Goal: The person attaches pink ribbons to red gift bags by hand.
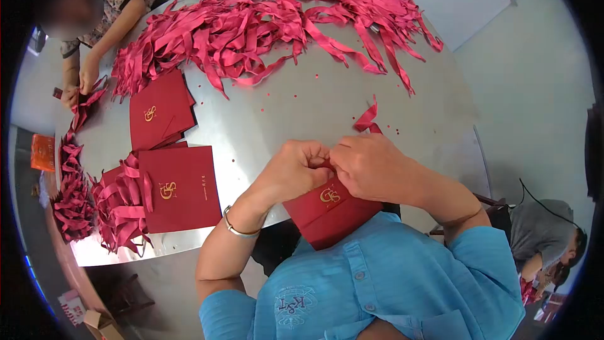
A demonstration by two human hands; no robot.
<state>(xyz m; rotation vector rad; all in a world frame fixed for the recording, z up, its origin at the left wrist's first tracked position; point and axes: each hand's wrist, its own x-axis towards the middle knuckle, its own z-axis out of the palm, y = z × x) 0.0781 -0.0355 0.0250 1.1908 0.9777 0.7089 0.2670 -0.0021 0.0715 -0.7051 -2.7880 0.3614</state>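
A dark red paper bag (pixel 326 212) with a gold logo lies flat against my body at the table's front edge. My left hand (pixel 299 167) is closed on the bag's top edge, thumb and fingers pinched together. Beside it, almost touching, my right hand (pixel 365 165) is pinched at the same edge. A red satin ribbon (pixel 369 117) comes out from behind my right hand and lies on the table. My fingertips hide where ribbon and bag meet.
Heaps of red ribbons (pixel 217 34) cover the far side of the metal table (pixel 277 107), with another bundle (pixel 371 0) at right. Stacked red bags (pixel 185 192) stand left. A co-worker (pixel 119 0) handles ribbon at far left; another person (pixel 547 233) sits at right.
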